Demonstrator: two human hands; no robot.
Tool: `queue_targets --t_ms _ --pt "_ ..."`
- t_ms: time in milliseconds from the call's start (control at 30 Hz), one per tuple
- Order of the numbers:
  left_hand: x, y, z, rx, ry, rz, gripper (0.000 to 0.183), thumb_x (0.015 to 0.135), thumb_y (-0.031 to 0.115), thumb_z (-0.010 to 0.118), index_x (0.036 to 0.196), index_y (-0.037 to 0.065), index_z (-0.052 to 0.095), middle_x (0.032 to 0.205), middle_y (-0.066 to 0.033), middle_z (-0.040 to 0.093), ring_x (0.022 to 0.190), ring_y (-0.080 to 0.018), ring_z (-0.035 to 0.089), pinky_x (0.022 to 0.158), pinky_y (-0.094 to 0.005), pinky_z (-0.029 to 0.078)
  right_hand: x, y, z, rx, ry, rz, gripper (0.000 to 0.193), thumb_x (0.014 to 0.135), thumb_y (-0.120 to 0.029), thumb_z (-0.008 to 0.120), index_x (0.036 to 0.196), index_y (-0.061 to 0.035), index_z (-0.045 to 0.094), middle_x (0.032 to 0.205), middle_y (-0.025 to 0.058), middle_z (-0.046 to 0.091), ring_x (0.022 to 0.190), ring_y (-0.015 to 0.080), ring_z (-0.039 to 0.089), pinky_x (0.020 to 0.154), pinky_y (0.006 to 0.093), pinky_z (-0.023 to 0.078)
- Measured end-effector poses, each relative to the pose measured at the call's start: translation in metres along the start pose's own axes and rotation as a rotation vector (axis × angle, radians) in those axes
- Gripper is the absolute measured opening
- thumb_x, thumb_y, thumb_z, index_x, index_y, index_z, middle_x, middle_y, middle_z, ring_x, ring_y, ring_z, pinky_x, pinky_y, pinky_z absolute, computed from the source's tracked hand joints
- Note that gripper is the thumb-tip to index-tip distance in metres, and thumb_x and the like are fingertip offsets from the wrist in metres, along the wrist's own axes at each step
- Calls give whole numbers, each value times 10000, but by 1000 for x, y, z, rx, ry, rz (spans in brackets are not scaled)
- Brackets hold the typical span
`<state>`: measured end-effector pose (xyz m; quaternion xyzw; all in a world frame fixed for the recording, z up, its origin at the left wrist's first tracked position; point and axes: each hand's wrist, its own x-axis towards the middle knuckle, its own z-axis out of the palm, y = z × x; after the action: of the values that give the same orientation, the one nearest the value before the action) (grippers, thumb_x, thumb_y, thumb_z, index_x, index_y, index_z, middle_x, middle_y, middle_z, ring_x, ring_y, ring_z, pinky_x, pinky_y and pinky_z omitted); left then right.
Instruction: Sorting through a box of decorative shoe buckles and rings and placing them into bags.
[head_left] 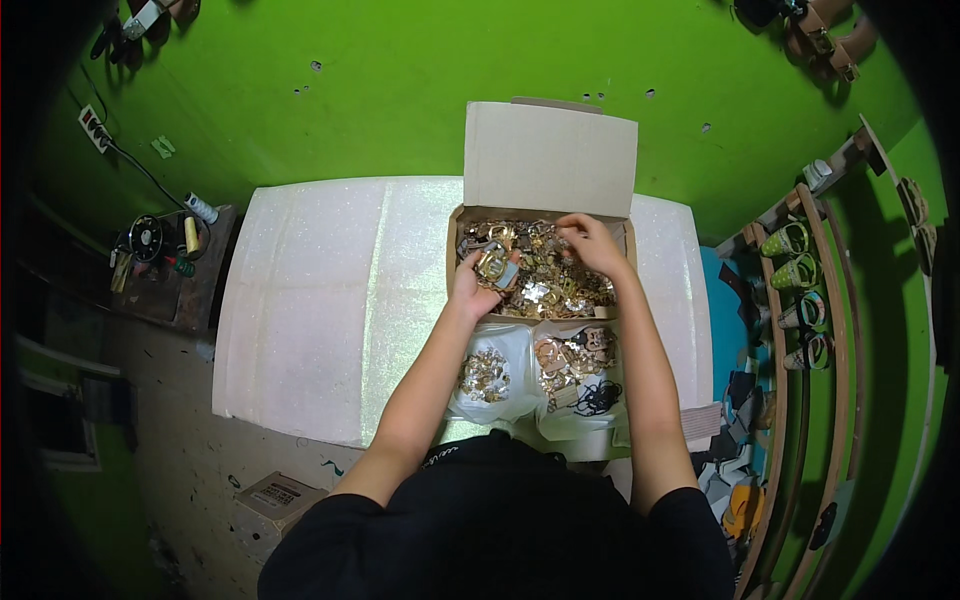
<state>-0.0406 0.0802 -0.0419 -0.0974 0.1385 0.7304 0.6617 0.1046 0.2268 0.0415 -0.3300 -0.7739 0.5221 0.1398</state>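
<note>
An open cardboard box (550, 160) with its lid raised stands on the table, full of loose gold and silver metal buckles (575, 295). Over the box's left side, my left hand (476, 293) is palm up, its fingers curled around a few gold metal buckles (492, 266). My right hand (592, 245) is over the right half of the box, just above the heap. Its fingers are bent together at the tips, and anything between them is too small to make out.
Nearer me sit a plastic tub (520, 352) of small shiny pieces and another tub (552, 428) with metal parts and black cords. Beneath is a table with a glittery white cover (310, 300). A wooden rack (830, 400) of sandals stands right; a small bench (165, 300) with spools stands left.
</note>
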Motion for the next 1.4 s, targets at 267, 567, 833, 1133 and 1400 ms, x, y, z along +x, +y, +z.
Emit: queue_targets --t_ms 267,567,833,1133,1400 --pt "2 7 -8 12 -4 112 412 887 287 234 1093 15 465 1032 -123 538 908 -241 541 733 -364 440 24 152 -24 -295 81 233 205 727 -65 500 910 5 563 829 141 596 734 224 573 687 304 446" --pt "1 11 -9 -101 -2 142 411 878 275 227 1123 38 456 1032 -141 531 925 -235 529 749 -380 433 37 137 -5 -644 244 11 254 669 5 484 915 7 551 908 186 544 897 331 514 787 358 409" --pt "-2 11 -5 -62 -9 137 389 878 262 234 1095 41 471 1027 -135 527 916 -233 533 734 -387 435 36 101 7 -904 96 -87 405 690 41 430 1078 -59 490 1120 166 438 1040 343 418 869 388 368" --pt "-2 9 0 -76 25 163 375 878 256 245 1100 46 464 1036 -95 533 922 -231 531 742 -395 431 40 99 -11 -898 45 -21 228 723 -38 460 933 -49 548 1041 181 487 944 357 483 812 416 406" --pt "0 11 -3 -54 51 198 371 880 254 249 1100 40 458 1036 -92 534 920 -235 533 746 -399 431 37 115 -4 -845 195 -136 258 728 -55 443 952 -58 570 1013 181 506 955 340 490 824 403 397"
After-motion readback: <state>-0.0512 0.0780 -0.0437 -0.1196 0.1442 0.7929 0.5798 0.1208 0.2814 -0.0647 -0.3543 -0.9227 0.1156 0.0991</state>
